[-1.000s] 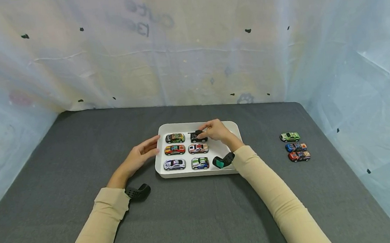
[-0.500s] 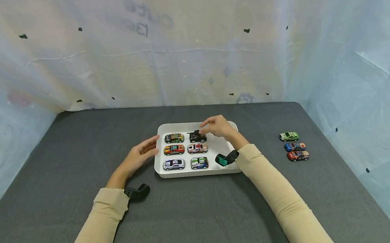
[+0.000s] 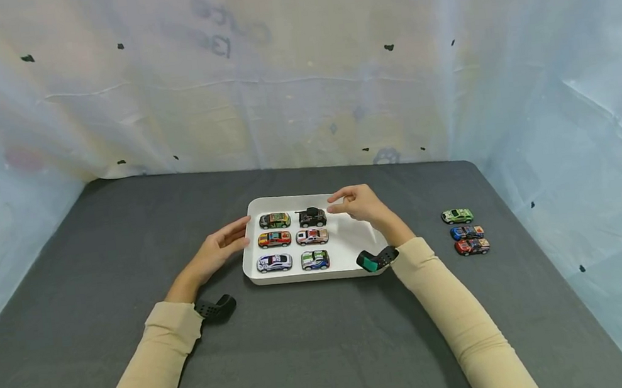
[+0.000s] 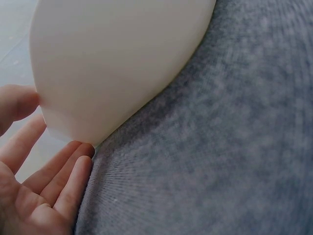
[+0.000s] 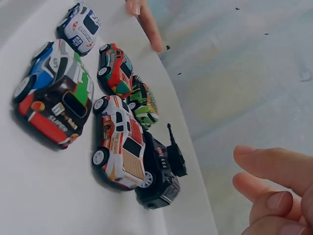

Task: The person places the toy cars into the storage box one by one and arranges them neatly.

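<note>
A white tray (image 3: 352, 237) holds toy cars in two columns. At its left end, my left hand (image 3: 216, 249) rests straight fingers (image 4: 73, 188) against the tray's outer wall. The black toy car with a gun turret (image 3: 312, 218) sits at the back of the right column. Just right of it, my right hand (image 3: 362, 204) hovers over the back of the tray, holding nothing, fingers apart from the car. In front of the black car stands a white and red toy car (image 5: 120, 142), then a blue, white and green one (image 3: 315, 260).
The left column has a multicoloured car (image 3: 274, 220), a red and yellow car (image 3: 274, 239) and a white car (image 3: 274, 263). Right of the tray, a green car (image 3: 457, 216), a blue car (image 3: 467, 232) and a red car (image 3: 472, 246) stand on the grey cloth (image 3: 315, 339).
My right hand has let go of the black toy car and drawn back to the right. The car stays in the tray. My left hand keeps its place at the tray.
</note>
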`<state>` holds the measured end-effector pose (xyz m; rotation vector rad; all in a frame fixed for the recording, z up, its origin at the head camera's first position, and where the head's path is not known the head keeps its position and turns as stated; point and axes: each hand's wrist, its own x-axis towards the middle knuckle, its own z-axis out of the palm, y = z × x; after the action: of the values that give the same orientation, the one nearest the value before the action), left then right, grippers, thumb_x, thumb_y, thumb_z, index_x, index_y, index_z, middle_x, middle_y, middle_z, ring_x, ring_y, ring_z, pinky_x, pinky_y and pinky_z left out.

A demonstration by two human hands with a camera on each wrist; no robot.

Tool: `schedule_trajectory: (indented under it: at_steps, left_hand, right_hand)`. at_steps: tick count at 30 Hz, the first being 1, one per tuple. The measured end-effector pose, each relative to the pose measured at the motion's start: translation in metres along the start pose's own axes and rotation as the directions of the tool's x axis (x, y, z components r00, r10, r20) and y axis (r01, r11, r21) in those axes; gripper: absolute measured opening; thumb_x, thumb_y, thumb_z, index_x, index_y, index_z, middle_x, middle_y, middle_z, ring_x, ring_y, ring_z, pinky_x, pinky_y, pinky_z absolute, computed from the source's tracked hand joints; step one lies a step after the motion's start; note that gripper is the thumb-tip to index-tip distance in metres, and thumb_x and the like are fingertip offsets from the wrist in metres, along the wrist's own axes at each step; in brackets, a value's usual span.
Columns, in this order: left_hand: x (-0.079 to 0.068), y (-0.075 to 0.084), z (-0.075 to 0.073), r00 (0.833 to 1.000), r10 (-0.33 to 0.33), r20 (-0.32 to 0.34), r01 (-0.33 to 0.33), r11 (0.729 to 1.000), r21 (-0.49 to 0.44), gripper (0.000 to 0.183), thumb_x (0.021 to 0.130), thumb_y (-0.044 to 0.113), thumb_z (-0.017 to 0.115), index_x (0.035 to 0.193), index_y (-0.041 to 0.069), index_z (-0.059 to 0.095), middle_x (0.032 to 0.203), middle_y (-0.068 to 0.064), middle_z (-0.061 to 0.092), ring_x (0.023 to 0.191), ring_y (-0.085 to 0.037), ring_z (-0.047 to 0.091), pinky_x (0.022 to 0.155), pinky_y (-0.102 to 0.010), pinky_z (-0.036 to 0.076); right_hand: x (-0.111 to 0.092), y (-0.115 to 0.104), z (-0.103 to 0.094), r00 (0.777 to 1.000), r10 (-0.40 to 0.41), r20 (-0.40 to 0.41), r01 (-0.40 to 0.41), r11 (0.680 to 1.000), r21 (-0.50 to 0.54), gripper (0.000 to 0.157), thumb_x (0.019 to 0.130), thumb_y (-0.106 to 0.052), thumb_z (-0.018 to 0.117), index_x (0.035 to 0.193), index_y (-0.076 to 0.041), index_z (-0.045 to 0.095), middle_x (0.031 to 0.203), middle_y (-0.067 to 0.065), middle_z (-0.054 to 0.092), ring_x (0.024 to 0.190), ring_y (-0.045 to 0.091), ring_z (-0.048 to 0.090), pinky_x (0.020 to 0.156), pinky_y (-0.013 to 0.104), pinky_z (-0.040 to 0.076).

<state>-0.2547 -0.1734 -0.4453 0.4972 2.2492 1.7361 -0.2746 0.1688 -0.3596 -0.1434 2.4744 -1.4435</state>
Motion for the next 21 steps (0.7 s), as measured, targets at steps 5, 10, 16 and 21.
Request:
schedule_trajectory:
  at_steps: [5, 10, 16, 21]
  left_hand:
    - [-0.001, 0.001, 0.0, 1.0, -0.003, 0.001, 0.003, 1.0, -0.009, 0.061, 0.097, 0.027, 0.058, 0.152, 0.014, 0.033, 0.158, -0.013, 0.031, 0.141, -0.035, 0.037, 0.091, -0.005, 0.043]
    - [-0.002, 0.001, 0.0, 1.0, -0.001, -0.001, 0.001, 1.0, -0.012, 0.06, 0.098, 0.026, 0.058, 0.152, 0.014, 0.033, 0.158, -0.013, 0.031, 0.141, -0.035, 0.036, 0.092, -0.004, 0.043]
    - [-0.002, 0.002, -0.001, 1.0, -0.001, 0.001, 0.001, 1.0, -0.01, 0.06, 0.098, 0.025, 0.057, 0.152, 0.013, 0.033, 0.158, -0.014, 0.031, 0.141, -0.035, 0.036, 0.091, -0.004, 0.043]
    - [-0.002, 0.002, -0.001, 1.0, 0.0, 0.0, 0.0, 1.0, -0.011, 0.06, 0.098, 0.024, 0.058, 0.151, 0.013, 0.033, 0.157, -0.015, 0.033, 0.14, -0.031, 0.039, 0.092, -0.005, 0.043]
  right_hand:
    - [-0.012, 0.006, -0.01, 0.998, -0.056, -0.028, 0.056, 0.998, 0.01, 0.039, 0.089, -0.018, 0.069, 0.123, 0.001, 0.063, 0.046, -0.01, 0.034, 0.042, 0.008, 0.025, 0.048, 0.024, 0.025]
    - [-0.027, 0.012, -0.02, 0.994, -0.094, -0.049, 0.095, 0.995, 0.016, 0.038, 0.09, -0.017, 0.068, 0.122, 0.003, 0.063, 0.046, -0.011, 0.034, 0.043, 0.006, 0.026, 0.048, 0.022, 0.025]
    - [-0.045, 0.017, -0.034, 0.988, -0.143, -0.058, 0.146, 0.989, 0.039, 0.037, 0.091, -0.014, 0.067, 0.121, 0.007, 0.062, 0.047, -0.011, 0.034, 0.043, 0.006, 0.026, 0.048, 0.021, 0.027]
    - [-0.058, 0.021, -0.046, 0.975, -0.208, -0.081, 0.213, 0.975, 0.062, 0.035, 0.092, -0.01, 0.065, 0.12, 0.011, 0.06, 0.048, -0.012, 0.037, 0.043, 0.004, 0.028, 0.047, 0.021, 0.028]
